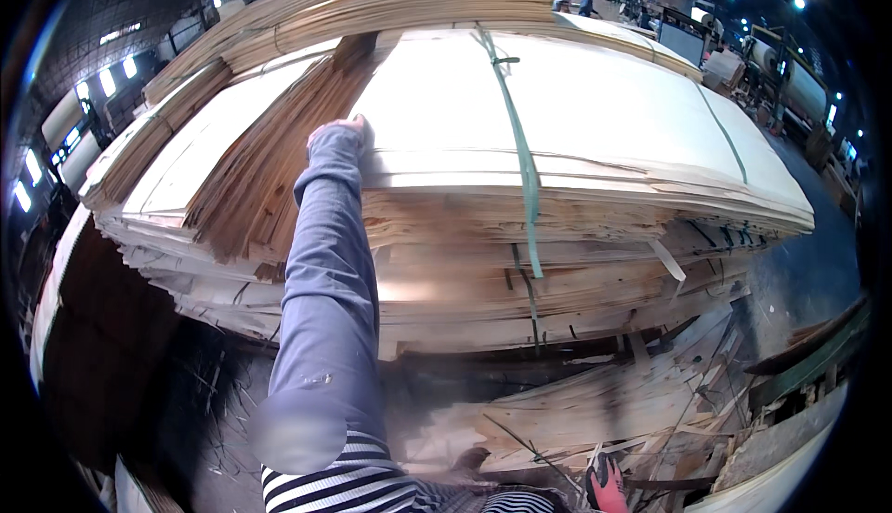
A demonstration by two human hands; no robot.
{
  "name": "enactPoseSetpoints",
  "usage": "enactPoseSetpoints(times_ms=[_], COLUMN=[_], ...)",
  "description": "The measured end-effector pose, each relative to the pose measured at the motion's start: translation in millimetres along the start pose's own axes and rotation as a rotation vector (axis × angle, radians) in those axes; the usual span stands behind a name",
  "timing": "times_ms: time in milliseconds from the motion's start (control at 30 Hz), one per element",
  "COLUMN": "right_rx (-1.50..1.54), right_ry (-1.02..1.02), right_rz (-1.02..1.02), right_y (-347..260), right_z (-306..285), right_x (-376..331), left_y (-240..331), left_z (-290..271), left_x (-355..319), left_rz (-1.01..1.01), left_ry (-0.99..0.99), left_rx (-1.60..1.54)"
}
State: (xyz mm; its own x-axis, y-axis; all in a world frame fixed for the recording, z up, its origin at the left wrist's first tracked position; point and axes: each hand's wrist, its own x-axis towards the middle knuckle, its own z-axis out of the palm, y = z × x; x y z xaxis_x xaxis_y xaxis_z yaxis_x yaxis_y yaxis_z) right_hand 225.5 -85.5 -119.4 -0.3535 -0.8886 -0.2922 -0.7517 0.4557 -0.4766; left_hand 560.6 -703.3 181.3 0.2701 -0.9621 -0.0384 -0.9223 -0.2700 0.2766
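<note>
My left arm, in a grey-blue sleeve, stretches forward over a large stack of wood veneer. At its end my left hand (338,129) has its fingers bent over the left edge of the pale veneer sheets (437,95), beside a bundle of brown veneer strips (269,146). A green strap (518,132) runs over the pale sheets and hangs down their front. Low in view, near my body, is what looks like my right hand (609,487) in a pink and dark glove. Its fingers are too unclear to read.
More veneer bundles (400,9) lie across the far side. Below the stack, broken veneer scraps (595,401) litter the floor. Boards (799,439) lie at the lower right. Machinery with rolls (804,90) and people (587,2) show in the far background.
</note>
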Motion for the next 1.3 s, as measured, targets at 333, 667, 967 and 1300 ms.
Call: enactPoseSetpoints(times_ms=[333, 667, 967, 1300], right_rx=[-0.009, -0.273, 1.127, 1.408], right_ry=[0.001, -0.156, -0.105, 0.639], right_rz=[-0.114, -0.524, -0.553, -0.56], right_y=[94, 27, -66, -88], right_z=[33, -42, -55, -122], right_x=[7, 23, 75, 31], left_y=[-20, -48, -55, -44], left_z=[6, 48, 98, 146], left_x=[-61, -196, -213, -514], left_rz=[0.014, 0.09, 0.056, 0.017], left_ry=[0.19, 0.03, -0.042, -0.295], left_rx=[0.085, -0.189, -0.85, -1.13])
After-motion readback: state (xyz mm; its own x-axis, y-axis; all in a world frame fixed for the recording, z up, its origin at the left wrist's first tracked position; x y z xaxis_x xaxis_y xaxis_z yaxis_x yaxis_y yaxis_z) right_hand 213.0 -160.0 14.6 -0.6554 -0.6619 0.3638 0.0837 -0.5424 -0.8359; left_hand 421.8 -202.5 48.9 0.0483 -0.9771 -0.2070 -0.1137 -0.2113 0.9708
